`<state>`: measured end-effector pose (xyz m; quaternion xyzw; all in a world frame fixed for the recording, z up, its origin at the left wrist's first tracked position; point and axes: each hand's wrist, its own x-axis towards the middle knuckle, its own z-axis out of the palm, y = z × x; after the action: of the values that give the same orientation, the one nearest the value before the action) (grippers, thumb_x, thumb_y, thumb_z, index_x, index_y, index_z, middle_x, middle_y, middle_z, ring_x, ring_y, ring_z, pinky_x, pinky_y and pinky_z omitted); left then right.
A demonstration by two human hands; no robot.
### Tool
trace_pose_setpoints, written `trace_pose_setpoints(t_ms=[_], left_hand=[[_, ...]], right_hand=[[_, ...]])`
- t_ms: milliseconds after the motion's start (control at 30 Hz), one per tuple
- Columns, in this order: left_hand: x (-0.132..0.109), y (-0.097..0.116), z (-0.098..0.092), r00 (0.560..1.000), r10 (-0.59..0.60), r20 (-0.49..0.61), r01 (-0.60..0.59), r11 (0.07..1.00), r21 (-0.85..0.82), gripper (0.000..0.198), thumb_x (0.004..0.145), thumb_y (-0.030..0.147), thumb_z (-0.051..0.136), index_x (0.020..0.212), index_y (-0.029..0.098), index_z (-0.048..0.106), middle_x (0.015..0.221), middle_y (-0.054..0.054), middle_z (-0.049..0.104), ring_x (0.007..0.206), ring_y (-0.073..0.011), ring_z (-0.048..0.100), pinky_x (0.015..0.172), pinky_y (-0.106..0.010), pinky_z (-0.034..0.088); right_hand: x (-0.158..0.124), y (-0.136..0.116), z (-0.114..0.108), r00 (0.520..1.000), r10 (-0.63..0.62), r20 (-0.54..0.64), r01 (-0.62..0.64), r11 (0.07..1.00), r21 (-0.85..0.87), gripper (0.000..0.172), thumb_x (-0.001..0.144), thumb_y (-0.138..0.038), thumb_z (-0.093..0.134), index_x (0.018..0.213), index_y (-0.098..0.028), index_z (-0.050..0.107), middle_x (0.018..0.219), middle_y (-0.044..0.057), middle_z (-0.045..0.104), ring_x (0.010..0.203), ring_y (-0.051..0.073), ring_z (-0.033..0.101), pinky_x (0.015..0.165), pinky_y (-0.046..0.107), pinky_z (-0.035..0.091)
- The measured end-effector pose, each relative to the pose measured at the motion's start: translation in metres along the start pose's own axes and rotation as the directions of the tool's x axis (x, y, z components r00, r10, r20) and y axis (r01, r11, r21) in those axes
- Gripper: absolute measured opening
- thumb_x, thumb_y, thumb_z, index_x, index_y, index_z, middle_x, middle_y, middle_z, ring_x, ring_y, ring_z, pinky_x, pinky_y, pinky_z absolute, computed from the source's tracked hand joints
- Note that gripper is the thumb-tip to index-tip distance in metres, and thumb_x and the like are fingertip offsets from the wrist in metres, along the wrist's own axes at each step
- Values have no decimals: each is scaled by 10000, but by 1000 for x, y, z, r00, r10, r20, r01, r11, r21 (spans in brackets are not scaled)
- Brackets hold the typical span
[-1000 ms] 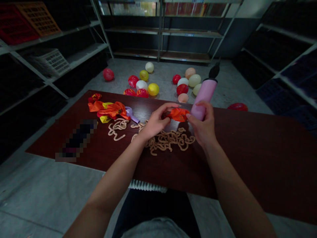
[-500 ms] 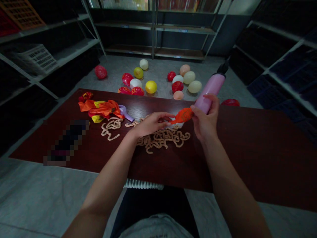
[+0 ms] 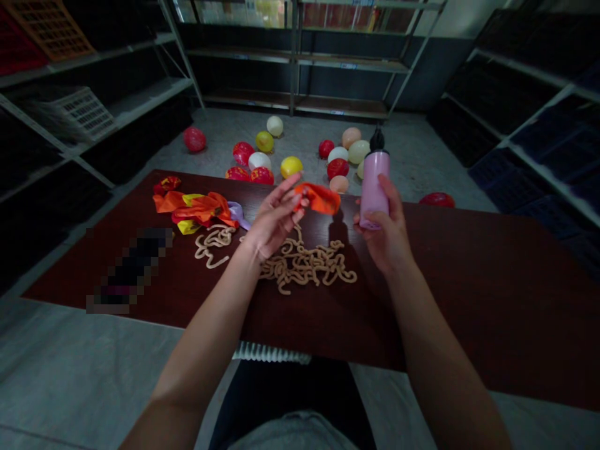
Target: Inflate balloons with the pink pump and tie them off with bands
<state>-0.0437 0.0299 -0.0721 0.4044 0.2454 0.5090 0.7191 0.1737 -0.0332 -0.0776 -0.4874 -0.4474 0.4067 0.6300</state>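
My left hand [image 3: 274,219] is raised above the dark wooden table [image 3: 469,275] and pinches a limp orange balloon [image 3: 321,197] by its neck. My right hand [image 3: 384,228] grips a pink hand pump [image 3: 374,184] with a black top, held nearly upright just right of the balloon. The balloon and the pump are apart. Under my hands lies a tangle of beige curly strips [image 3: 304,265]. A heap of flat orange, yellow and purple balloons [image 3: 199,209] rests on the table to the left.
Several inflated red, yellow and white balloons [image 3: 290,165] lie on the concrete floor beyond the table, one red one [image 3: 437,199] by the far right edge. Metal shelving lines the left, back and right walls. A blurred dark object [image 3: 129,265] sits on the table's left part.
My left hand has lifted the orange balloon up and away from the pump. My right hand has swung the pump from a tilt to nearly upright.
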Motion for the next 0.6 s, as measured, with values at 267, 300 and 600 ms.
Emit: trace_pose_setpoints(t_ms=[267,300,600], left_hand=[[26,-4,-31,924,-10,-383,-161,897,-412,311,1020,86,431,829,155,667,862,-23,692,817,-39,663,805,-123,542],[26,-6,-32,931,-5,-364,-150,906,-396,304,1028,117,437,840,161,673,855,-22,689,802,-45,658,788,-135,547],[22,9,-42,921,120,-370,-193,967,-166,290,1043,403,440,1094,277,695,989,-18,725,886,-97,662,747,-195,525]], right_hand=[[-14,-6,15,978,84,191,-79,996,-37,724,709,-287,626,1401,-431,472,1099,-6,669,661,145,577,526,313,476],[-15,-7,16,971,97,220,-90,995,-39,716,708,-286,639,1392,-431,485,1110,-5,669,660,145,578,524,314,475],[-19,-12,4,883,126,453,-61,986,-156,353,797,-437,720,1144,-374,718,1264,2,644,982,205,631,772,341,539]])
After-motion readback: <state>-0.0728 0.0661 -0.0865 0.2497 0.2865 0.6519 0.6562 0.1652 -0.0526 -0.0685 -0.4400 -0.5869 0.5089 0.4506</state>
